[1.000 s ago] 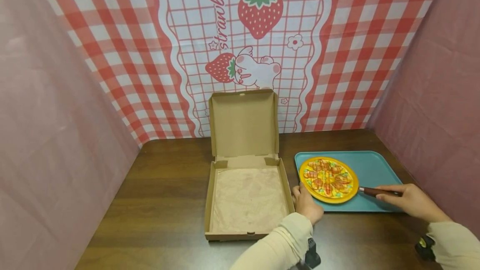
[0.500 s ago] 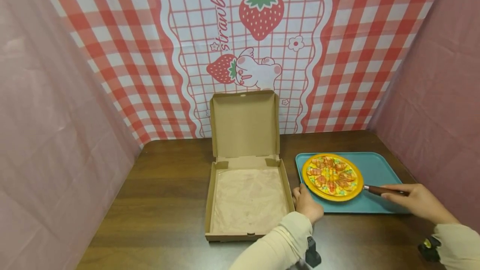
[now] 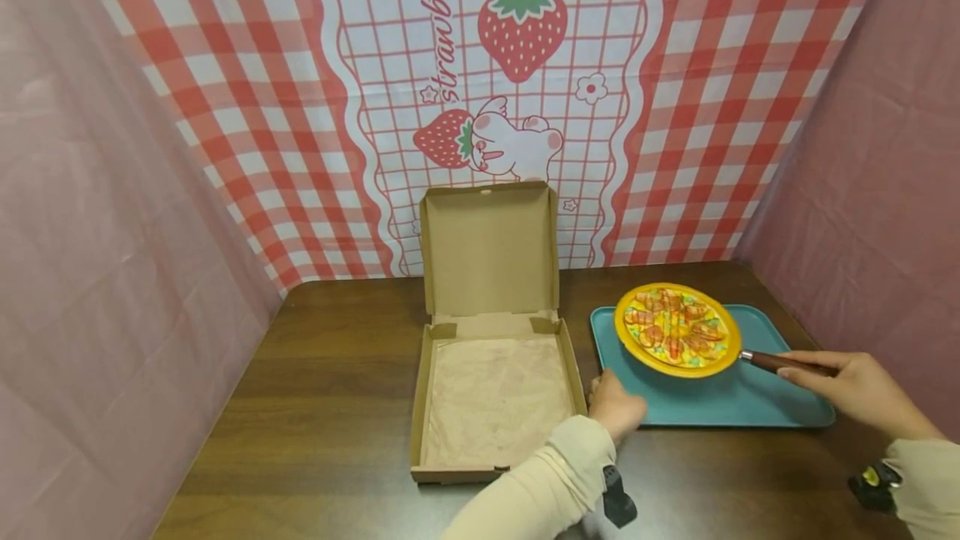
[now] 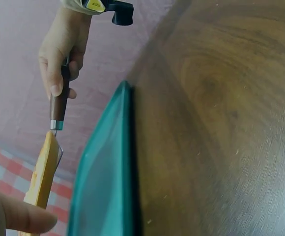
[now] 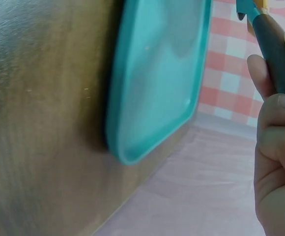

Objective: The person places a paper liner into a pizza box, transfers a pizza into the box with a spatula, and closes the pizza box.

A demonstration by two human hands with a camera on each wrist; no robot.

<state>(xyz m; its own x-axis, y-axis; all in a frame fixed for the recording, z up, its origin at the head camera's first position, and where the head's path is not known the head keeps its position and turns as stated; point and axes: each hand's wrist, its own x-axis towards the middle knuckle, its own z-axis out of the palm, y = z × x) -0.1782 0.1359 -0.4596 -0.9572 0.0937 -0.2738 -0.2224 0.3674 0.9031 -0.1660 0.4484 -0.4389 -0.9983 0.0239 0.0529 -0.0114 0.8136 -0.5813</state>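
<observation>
My right hand (image 3: 862,390) grips the dark brown handle of a pizza server (image 3: 780,362); its metal blade is mostly hidden under a round toy-like pizza (image 3: 675,330) with a yellow rim. The pizza rests on the server, lifted above the teal tray (image 3: 750,407) and slightly tilted. In the left wrist view the pizza (image 4: 43,169) appears edge-on, with the server beneath it. Beside the tray's front left corner is my left hand (image 3: 617,408), between tray and box. Its thumb (image 4: 29,217) is extended and apart from the tray; the other fingers are mostly hidden.
A cardboard pizza box (image 3: 420,407) stands with its lid up left of the tray, brown paper (image 3: 498,398) lining its base. Behind the wooden table (image 3: 322,407) hangs a checked strawberry cloth (image 3: 675,107). Pink cloth walls (image 3: 862,190) flank both sides.
My right hand has raised the pizza on the server off the tray, moving up and to the right. My left hand has shifted only slightly by the tray's corner.
</observation>
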